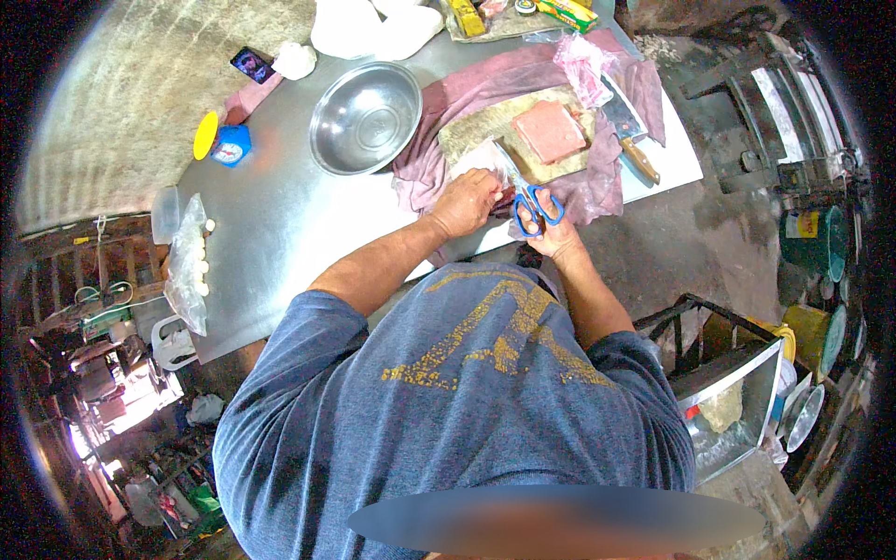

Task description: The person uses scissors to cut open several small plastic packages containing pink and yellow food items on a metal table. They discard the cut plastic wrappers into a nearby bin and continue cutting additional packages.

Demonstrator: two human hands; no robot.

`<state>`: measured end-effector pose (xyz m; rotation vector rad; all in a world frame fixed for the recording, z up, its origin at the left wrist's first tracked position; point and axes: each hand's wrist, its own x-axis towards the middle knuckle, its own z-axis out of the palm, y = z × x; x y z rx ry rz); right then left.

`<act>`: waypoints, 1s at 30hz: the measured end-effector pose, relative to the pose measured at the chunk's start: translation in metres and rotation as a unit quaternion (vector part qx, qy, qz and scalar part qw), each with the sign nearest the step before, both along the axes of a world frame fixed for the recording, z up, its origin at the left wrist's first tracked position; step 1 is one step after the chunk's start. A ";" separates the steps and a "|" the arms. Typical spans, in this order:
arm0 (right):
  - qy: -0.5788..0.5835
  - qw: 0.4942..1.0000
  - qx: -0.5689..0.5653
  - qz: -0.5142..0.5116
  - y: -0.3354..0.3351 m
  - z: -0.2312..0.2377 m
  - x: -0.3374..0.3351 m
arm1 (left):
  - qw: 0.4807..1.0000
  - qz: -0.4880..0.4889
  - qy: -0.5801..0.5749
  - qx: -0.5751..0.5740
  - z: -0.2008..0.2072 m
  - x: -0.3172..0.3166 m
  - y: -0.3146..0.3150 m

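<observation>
My left hand (467,202) is closed on a whitish plastic packet (483,159) at the near left corner of the cutting board (457,136). In my right hand (560,237) are scissors (525,222) with blue handles, their blades pointing away from me beside the packet. Whether the blades touch the plastic I cannot tell. A flat pink slab of what looks like meat (549,132) lies on the board. Under the board spreads a mauve cloth (448,101). To the right rests a cleaver (640,161) with a wooden handle, a pink-tinted plastic bag (586,71) by its blade.
Left of the cloth stands a wide steel bowl (366,119) on the metal table (271,215). A blue scale (231,146), a phone (250,64) and a clear bag (187,271) with small pale pieces are farther left. White bags (350,33) and a tray (509,26) sit at the back.
</observation>
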<state>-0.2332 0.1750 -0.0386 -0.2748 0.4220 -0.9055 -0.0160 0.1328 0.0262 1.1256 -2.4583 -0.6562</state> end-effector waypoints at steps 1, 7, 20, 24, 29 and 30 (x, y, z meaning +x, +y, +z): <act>0.012 1.000 -0.005 -0.001 -0.001 0.000 -0.002 | 1.000 0.003 0.002 0.001 0.000 0.001 0.001; 0.062 0.998 -0.010 -0.032 0.005 0.003 -0.019 | 0.998 0.014 0.049 -0.046 0.002 0.024 -0.006; 0.043 0.996 0.016 -0.073 0.015 -0.017 -0.008 | 0.985 0.141 -0.032 -0.096 0.011 -0.006 -0.011; 0.048 0.996 0.013 -0.068 0.013 -0.017 -0.010 | 0.978 0.155 -0.082 -0.116 0.008 -0.030 -0.015; 0.055 0.996 0.017 -0.064 0.009 -0.013 -0.012 | 0.977 0.162 -0.116 -0.070 0.003 -0.045 -0.043; 0.054 0.996 0.018 -0.064 0.009 -0.013 -0.012 | 0.979 0.163 -0.112 -0.054 0.003 -0.046 -0.046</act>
